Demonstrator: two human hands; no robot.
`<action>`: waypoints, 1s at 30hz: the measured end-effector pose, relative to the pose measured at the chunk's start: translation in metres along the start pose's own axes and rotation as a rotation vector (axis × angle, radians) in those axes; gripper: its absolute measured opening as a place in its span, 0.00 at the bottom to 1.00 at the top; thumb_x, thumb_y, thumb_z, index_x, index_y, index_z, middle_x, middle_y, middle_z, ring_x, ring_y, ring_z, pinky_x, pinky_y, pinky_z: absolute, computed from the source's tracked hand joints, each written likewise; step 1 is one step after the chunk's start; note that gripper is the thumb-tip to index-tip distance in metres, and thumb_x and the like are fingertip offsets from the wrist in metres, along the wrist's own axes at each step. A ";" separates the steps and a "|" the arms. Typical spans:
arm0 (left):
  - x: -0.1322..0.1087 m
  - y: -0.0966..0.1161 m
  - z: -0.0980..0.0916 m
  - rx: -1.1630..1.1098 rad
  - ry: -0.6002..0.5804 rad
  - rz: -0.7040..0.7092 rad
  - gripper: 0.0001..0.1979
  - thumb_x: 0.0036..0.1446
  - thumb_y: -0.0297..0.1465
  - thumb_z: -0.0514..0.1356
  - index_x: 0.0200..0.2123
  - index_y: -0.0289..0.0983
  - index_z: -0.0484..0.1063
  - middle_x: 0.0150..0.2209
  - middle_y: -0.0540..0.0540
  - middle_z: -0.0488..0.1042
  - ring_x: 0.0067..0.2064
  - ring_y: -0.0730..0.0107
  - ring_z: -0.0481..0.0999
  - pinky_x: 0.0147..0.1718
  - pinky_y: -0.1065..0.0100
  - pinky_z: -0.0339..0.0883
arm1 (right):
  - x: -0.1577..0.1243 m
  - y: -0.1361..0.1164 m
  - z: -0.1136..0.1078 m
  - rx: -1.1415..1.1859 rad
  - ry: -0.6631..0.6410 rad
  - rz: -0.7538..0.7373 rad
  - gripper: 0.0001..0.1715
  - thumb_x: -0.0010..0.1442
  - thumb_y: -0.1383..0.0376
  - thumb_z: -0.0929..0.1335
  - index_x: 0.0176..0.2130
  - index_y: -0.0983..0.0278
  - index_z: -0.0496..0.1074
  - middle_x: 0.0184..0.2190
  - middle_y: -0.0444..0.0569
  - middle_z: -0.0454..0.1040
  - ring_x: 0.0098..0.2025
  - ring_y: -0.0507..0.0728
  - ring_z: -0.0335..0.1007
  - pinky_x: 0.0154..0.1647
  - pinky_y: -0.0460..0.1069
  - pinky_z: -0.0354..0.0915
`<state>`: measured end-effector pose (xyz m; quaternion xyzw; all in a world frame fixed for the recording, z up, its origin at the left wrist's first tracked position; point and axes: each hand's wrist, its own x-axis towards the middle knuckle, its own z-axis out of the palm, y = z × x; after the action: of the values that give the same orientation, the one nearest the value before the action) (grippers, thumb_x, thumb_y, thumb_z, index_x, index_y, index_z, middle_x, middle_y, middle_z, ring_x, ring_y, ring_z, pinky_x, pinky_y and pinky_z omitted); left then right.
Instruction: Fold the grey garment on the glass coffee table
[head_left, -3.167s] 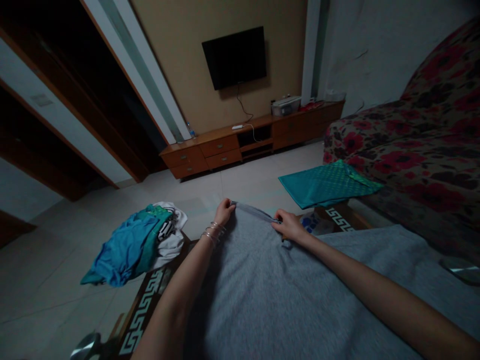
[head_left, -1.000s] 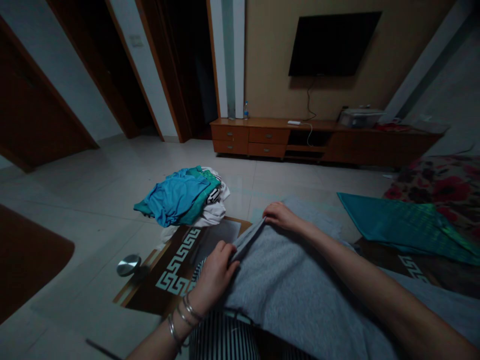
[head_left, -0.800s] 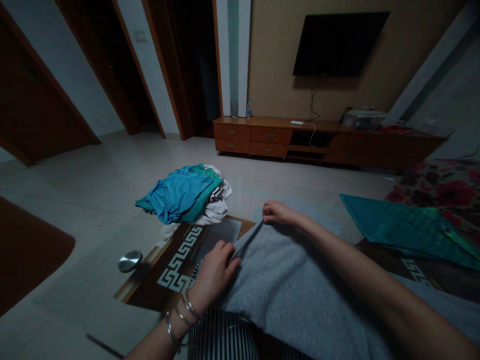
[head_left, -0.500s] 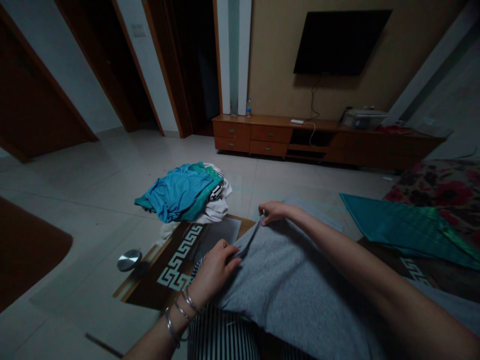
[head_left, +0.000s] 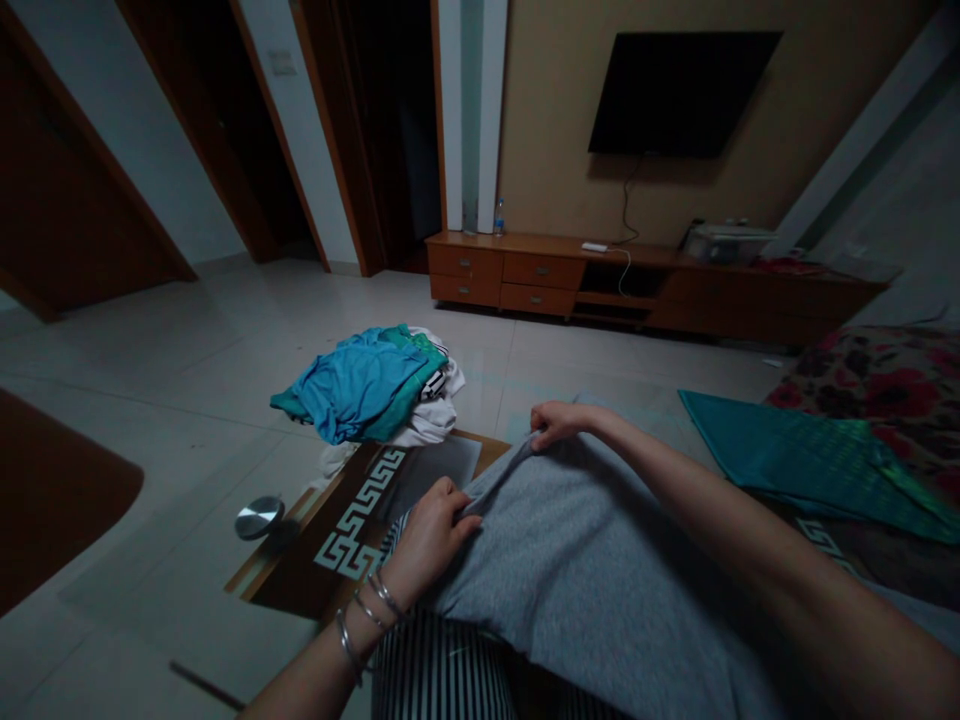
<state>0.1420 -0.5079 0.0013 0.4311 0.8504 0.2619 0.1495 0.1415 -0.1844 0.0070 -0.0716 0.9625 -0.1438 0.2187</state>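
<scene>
A grey cloth garment [head_left: 592, 560] is stretched between my two hands, over my lap and the glass table. My left hand [head_left: 433, 528], with several silver bangles on its wrist, pinches the near left part of its edge. Farther out along that same edge, my right hand [head_left: 559, 424] is closed on the fabric. The garment's lower part drapes toward me and its exact kind cannot be made out. Black-and-white striped cloth [head_left: 442, 670] covers my legs beneath it.
A heap of blue, green and white clothes [head_left: 367, 385] lies on the far left of the glass table [head_left: 150, 560]. Folded teal cloth [head_left: 787, 450] rests at the right, by a floral-covered seat [head_left: 892, 380]. Beyond stands a low wooden TV cabinet [head_left: 540, 270].
My right hand has shifted slightly to the right, drawing the grey garment's edge along. My left hand keeps its pinch almost in place. The view has tilted a little.
</scene>
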 end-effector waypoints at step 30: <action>0.073 -0.011 -0.002 0.131 -0.012 0.021 0.16 0.53 0.36 0.59 0.43 0.33 0.72 0.43 0.39 0.72 0.47 0.58 0.70 0.47 0.64 0.60 | -0.013 0.058 0.015 0.232 0.621 0.671 0.21 0.59 0.60 0.67 0.51 0.65 0.73 0.51 0.59 0.71 0.53 0.60 0.66 0.51 0.51 0.61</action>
<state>0.0909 -0.4548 -0.0056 0.4503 0.8603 0.2048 0.1232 0.1552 -0.1302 -0.0188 0.3146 0.9299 -0.1864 -0.0386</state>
